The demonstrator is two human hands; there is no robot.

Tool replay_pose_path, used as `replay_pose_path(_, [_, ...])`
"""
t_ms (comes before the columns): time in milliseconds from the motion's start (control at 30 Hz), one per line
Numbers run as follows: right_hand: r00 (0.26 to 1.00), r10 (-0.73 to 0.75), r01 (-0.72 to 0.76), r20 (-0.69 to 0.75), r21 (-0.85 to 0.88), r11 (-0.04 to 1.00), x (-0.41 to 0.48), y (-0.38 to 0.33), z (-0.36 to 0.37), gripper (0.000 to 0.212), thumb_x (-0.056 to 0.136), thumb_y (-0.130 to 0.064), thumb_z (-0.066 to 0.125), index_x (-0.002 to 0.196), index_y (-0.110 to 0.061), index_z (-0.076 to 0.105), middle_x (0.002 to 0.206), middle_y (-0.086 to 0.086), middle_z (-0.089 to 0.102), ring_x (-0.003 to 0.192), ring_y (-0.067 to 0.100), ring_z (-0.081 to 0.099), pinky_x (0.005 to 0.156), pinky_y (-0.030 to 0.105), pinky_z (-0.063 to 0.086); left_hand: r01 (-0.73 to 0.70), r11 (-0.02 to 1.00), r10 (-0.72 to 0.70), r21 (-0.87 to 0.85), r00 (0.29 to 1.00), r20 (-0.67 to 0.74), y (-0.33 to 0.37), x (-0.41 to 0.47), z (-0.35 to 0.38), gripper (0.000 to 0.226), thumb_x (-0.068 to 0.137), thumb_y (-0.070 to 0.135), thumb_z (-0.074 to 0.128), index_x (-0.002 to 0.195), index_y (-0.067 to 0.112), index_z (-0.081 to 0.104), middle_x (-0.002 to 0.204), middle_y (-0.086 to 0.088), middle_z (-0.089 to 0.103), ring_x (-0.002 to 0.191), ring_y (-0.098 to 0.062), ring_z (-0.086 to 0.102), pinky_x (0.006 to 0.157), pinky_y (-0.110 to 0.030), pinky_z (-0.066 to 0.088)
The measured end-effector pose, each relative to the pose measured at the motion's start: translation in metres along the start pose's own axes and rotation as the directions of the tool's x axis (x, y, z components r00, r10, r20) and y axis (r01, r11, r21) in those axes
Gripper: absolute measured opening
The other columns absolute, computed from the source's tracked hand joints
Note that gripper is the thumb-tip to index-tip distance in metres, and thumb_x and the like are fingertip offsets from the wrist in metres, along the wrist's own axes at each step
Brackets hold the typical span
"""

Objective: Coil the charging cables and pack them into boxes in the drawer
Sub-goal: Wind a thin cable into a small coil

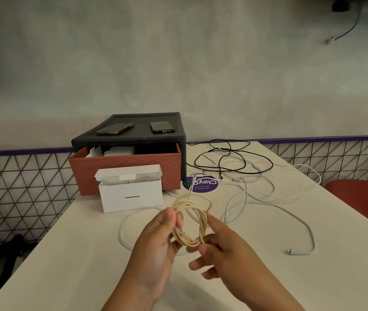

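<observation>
Over the middle of the table, the left hand pinched the rolled-up cable and the right hand curled round its loops, so it probably needed the open white box next.

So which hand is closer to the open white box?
Left. The left hand is just in front of the white box, pinching the coiled cable; the right hand holds the coil farther right.

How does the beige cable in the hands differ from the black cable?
The beige cable is wound into a tight coil; the black cable sprawls in loose, tangled loops. The beige cable is held above the table by the left hand and right hand; the black cable lies on it, untouched. Both are thin and unboxed.
</observation>
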State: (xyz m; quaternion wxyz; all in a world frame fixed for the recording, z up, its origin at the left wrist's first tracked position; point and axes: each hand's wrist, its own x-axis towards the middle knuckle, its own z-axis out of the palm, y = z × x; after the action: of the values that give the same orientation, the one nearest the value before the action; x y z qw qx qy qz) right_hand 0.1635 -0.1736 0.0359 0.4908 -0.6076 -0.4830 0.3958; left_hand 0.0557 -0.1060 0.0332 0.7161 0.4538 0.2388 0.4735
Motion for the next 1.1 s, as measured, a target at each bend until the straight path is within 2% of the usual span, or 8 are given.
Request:
replay_pose_path(100, [0.996,-0.055,0.057,0.068,-0.030,0.998,-0.007,-0.001,-0.015,0.054,0.094,0.003,0.040,0.116,-0.046,0.040,0.075,-0.004,0.067,0.062,0.009,0.063,0.052,0.018,0.044,-0.042,0.993,0.036,-0.111,0.998,-0.053,0.008,0.005,-0.006,0.028,0.079,0.029,0.046,0.058,0.012,0.052,0.056,0.003,0.049,0.050,-0.007,0.046,0.059,-0.028,0.037])
replay_pose_path(233, [0.964,-0.224,0.218,-0.145,-0.058,0.974,-0.012,-0.005,-0.043,0.044,0.084,0.008,0.041,0.079,-0.032,0.058,0.066,0.000,0.063,0.058,0.010,0.062,0.047,0.019,0.040,-0.056,0.982,0.053,-0.182,0.998,-0.020,0.022,0.007,-0.016,0.029,0.073,0.035,0.054,0.050,0.018,0.058,0.060,0.004,0.049,0.049,-0.007,0.046,0.052,-0.021,0.044])
replay_pose_path(367, [0.775,-0.516,0.352,-0.364,-0.430,0.832,-0.010,-0.003,-0.054,0.045,0.073,0.008,0.035,0.065,-0.029,0.060,0.072,-0.011,0.063,0.066,0.002,0.059,0.052,0.012,0.043,-0.063,0.989,0.066,-0.135,0.998,0.016,0.024,0.004,-0.011,0.032,0.077,0.030,0.050,0.050,0.016,0.058,0.059,0.002,0.048,0.047,-0.008,0.044,0.047,-0.020,0.046])
replay_pose_path(500, [0.627,-0.658,0.243,-0.418,-0.697,0.674,-0.003,0.001,-0.047,0.045,0.076,0.000,0.040,0.090,-0.028,0.073,0.075,-0.025,0.058,0.079,-0.002,0.055,0.068,0.001,0.037,-0.056,0.993,0.069,-0.107,0.989,0.129,0.024,0.002,-0.008,0.049,0.050,0.054,0.083,0.058,0.014,0.057,0.068,-0.003,0.053,0.061,-0.013,0.052,0.054,-0.025,0.051])
replay_pose_path(667, [0.912,-0.209,0.216,-0.353,-0.020,0.976,-0.005,-0.003,-0.035,0.040,0.077,-0.031,0.061,0.117,-0.034,0.060,0.100,-0.020,0.065,0.093,0.004,0.058,0.093,0.020,0.037,-0.110,0.994,0.103,0.018,0.971,0.217,0.017,-0.006,0.000,0.049,0.041,0.059,0.085,0.058,0.017,0.065,0.068,0.000,0.059,0.066,-0.010,0.059,0.065,-0.023,0.054])
replay_pose_path(800, [0.982,-0.099,0.182,-0.163,0.649,0.739,-0.005,-0.013,-0.032,0.028,0.060,-0.013,0.061,0.086,-0.020,0.069,0.088,0.002,0.064,0.080,0.013,0.057,0.074,0.027,0.047,-0.163,0.965,0.117,0.206,0.969,0.218,0.012,-0.013,0.011,0.020,0.067,0.039,0.076,0.063,0.020,0.072,0.069,0.000,0.068,0.069,-0.009,0.066,0.068,-0.019,0.052])
replay_pose_path(933, [0.988,-0.058,0.151,-0.145,0.790,0.595,-0.007,-0.013,-0.025,0.044,0.057,0.000,0.066,0.101,-0.007,0.064,0.085,0.010,0.067,0.071,0.015,0.063,0.058,0.023,0.053,-0.210,0.918,0.165,0.336,0.973,0.158,0.010,-0.015,0.015,0.013,0.073,0.018,0.062,0.066,0.018,0.072,0.066,0.000,0.069,0.065,-0.007,0.066,0.065,-0.017,0.052])
replay_pose_path(1100, [0.988,-0.012,0.117,-0.152,0.701,0.704,-0.006,-0.013,-0.011,0.016,0.075,0.005,0.059,0.083,-0.009,0.062,0.058,0.002,0.056,0.055,0.012,0.054,0.062,0.026,0.045,-0.222,0.826,0.148,0.519,0.972,0.180,0.010,-0.015,0.013,0.024,0.088,-0.001,0.056,0.071,0.015,0.060,0.064,0.006,0.062,0.064,-0.005,0.060,0.067,-0.023,0.055])
